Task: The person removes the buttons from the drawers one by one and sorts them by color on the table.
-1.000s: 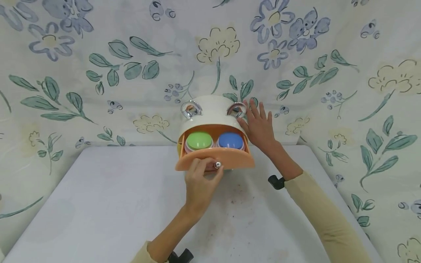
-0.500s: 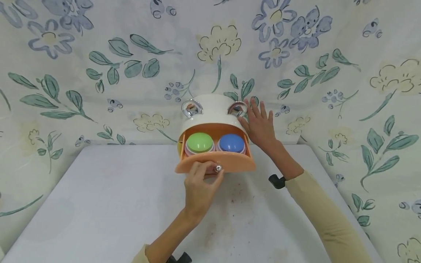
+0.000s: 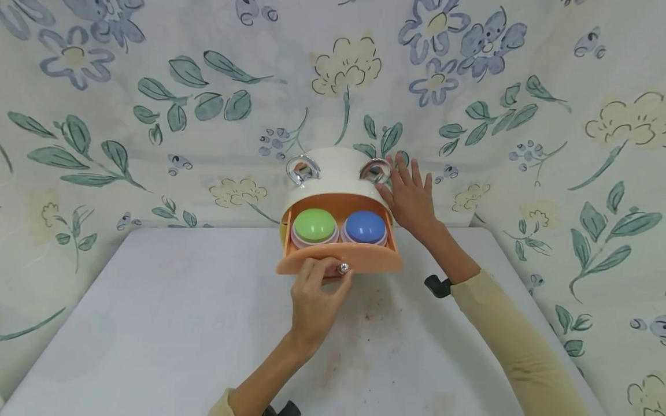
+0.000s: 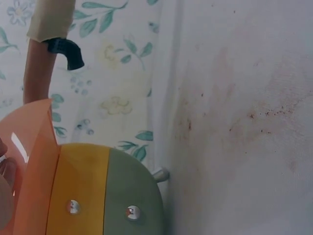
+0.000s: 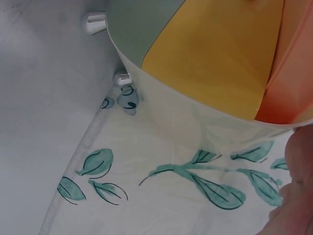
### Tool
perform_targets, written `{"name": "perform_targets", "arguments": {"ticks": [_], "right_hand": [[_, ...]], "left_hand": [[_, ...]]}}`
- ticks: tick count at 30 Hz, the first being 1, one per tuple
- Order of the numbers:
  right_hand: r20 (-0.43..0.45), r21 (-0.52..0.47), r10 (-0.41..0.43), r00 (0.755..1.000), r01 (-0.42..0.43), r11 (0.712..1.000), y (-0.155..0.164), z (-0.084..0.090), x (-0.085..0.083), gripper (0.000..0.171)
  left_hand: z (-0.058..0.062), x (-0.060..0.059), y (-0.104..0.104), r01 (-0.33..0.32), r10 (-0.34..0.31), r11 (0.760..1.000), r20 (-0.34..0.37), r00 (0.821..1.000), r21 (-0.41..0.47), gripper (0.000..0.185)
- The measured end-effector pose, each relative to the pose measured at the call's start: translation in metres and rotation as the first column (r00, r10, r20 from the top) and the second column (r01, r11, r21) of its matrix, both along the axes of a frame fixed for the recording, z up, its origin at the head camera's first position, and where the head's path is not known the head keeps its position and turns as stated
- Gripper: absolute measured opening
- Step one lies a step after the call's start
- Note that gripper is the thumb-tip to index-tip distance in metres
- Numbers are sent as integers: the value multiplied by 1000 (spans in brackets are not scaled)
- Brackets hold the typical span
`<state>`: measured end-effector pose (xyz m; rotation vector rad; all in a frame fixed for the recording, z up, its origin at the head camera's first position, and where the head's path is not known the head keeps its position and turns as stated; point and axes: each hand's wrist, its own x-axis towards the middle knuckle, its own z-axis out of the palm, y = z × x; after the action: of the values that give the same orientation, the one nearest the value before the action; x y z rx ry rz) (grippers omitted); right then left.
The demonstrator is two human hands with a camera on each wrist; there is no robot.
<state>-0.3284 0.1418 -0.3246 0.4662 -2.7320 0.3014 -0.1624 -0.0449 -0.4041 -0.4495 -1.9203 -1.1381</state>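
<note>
A rounded white drawer cabinet (image 3: 338, 173) with two silver rings on top stands at the back of the table. Its orange top drawer (image 3: 372, 257) is pulled out. Inside sit two round containers side by side, one with a green lid (image 3: 315, 225) and one with a blue lid (image 3: 366, 226). My left hand (image 3: 314, 300) pinches the drawer's silver knob (image 3: 344, 268) between thumb and fingers. With fingers spread and straight, my right hand (image 3: 413, 199) rests against the cabinet's right side, by the ring. The yellow drawer (image 4: 78, 186) and green drawer (image 4: 132, 191) below are closed.
The cabinet stands on silver feet (image 4: 160, 175) on a white table (image 3: 182, 323) with brownish stains. Behind and beside the table hangs a flower-printed cloth (image 3: 218, 144). Each wrist carries a black mount, such as the one on my right wrist (image 3: 438, 286).
The orange drawer has slid slightly farther out toward me, with my left hand on its knob. My right hand has stayed against the cabinet's side.
</note>
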Motion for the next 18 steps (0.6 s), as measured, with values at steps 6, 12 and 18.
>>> {"name": "perform_targets", "arguments": {"ticks": [6, 12, 18], "right_hand": [[-10, -3, -3, 1000, 3, 1000, 0, 0, 1, 67], [-28, 14, -3, 1000, 3, 1000, 0, -1, 0, 67], [-27, 13, -6, 1000, 6, 1000, -1, -1, 0, 67]], "left_hand": [[-1, 0, -1, 9, -9, 1000, 11, 1000, 1, 32], [0, 3, -5, 21, -21, 999, 10, 1000, -47, 33], [7, 7, -20, 30, -40, 996, -114, 993, -88, 23]]}}
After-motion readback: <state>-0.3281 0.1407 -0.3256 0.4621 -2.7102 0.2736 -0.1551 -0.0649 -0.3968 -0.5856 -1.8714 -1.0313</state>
